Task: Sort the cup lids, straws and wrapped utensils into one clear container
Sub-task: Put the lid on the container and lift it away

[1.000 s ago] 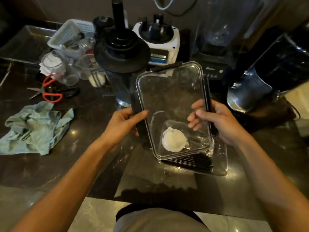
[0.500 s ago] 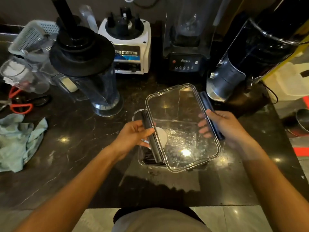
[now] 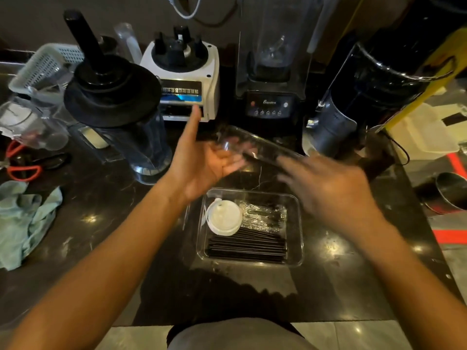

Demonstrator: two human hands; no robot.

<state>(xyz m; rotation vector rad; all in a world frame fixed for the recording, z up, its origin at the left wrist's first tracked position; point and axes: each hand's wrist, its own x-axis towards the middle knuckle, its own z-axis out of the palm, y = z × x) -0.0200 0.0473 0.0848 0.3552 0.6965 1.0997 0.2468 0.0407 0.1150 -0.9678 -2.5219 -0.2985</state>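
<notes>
Head view: sorting looks done, white cup lid, black straws, wrapped utensils inside clear container on tabletop; left hand open-palmed, blurred right hand spread, neither grip clearly holding blurred container lid; next likely catching and seating it.

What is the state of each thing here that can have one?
container: open, filled
clear lid: off, held tilted above the counter, blurred
left hand: palm up, fingers under the lid
right hand: blurred, at the lid
cup lid: inside
straws: inside, flat
scissors: closed
</notes>
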